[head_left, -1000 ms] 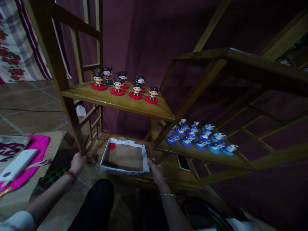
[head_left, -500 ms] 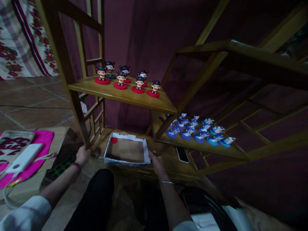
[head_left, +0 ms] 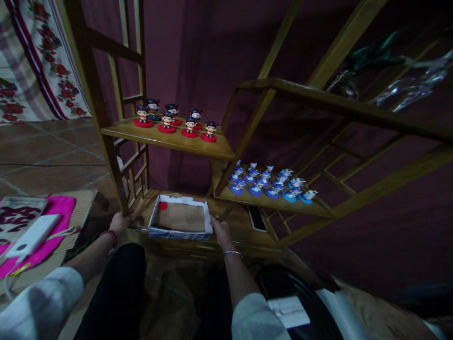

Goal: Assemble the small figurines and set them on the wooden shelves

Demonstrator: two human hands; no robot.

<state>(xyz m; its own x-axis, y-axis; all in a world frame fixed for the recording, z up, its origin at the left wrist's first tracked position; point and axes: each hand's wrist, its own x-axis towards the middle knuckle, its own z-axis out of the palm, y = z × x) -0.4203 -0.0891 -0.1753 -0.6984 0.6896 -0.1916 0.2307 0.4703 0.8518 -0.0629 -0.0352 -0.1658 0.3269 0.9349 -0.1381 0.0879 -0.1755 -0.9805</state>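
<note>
My left hand (head_left: 120, 223) is closed around the foot of the wooden shelf's left front post (head_left: 122, 196). My right hand (head_left: 221, 232) has its fingers at the right wall of a shallow open cardboard box (head_left: 182, 217), and seems to grip that edge; the fingertips are partly hidden. The box has white inner walls and a red round piece (head_left: 163, 206) in its far left corner. It sits on the bottom board of the shelf unit (head_left: 139, 210). Above it, several figurines (head_left: 167, 122) with black hair buns stand on red bases on the upper board.
Several blue-purple figurines (head_left: 264, 182) stand on the middle board at right, above a phone (head_left: 257, 219). Clear glass-like ornaments (head_left: 414, 85) are on the upper right board. At left, a white power bank (head_left: 33, 236) lies on pink cloth. A black round stool-like seat (head_left: 304, 302) is at lower right.
The view has shifted, so the shelf, box and figurines appear farther left and more of the upper right board shows. Both hands keep their places at the post and the box.
</note>
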